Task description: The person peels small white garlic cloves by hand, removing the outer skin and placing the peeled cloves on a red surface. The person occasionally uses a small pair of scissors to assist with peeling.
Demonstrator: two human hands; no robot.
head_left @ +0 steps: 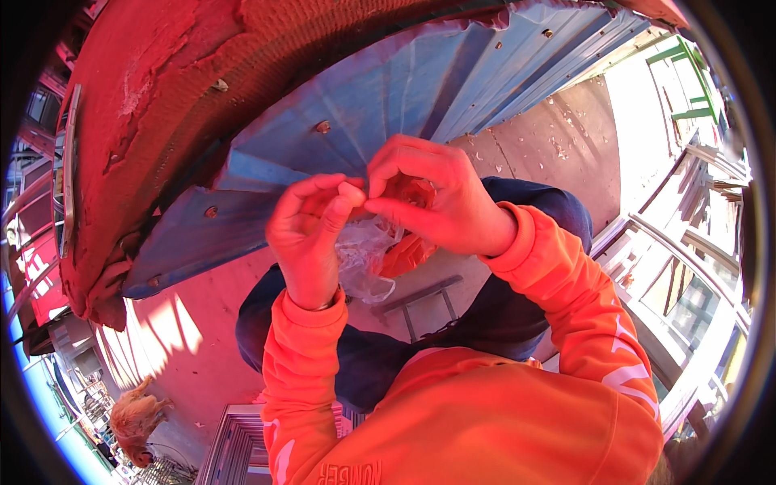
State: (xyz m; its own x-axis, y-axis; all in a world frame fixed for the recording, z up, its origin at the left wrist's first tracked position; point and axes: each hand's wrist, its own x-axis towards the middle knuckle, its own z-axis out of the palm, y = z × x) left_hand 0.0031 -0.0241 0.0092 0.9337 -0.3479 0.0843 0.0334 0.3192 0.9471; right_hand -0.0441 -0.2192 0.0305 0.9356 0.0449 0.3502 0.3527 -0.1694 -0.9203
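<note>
My left hand (pixel 311 234) and my right hand (pixel 444 198) are raised in front of me, their fingertips almost meeting. Thumb and forefinger of each hand are pinched; anything between them is too small to make out. Just below the fingers is a crumpled clear plastic bag (pixel 365 259). Beside it, under my right hand, shows some red-orange plastic (pixel 406 257), partly hidden by that hand. Whether either plastic hangs from my fingers or rests on something below, I cannot tell. Both forearms are in orange sleeves, and my dark-trousered knees are bent on either side.
Ahead, a blue corrugated metal sheet (pixel 380 89) with rusty screws curves below a worn red covering (pixel 186 73). Pale frames with glass (pixel 687 299) stand at right, a green metal frame (pixel 695 81) far right. A tan dog (pixel 136 419) is at lower left, near stacked metal profiles (pixel 234 440).
</note>
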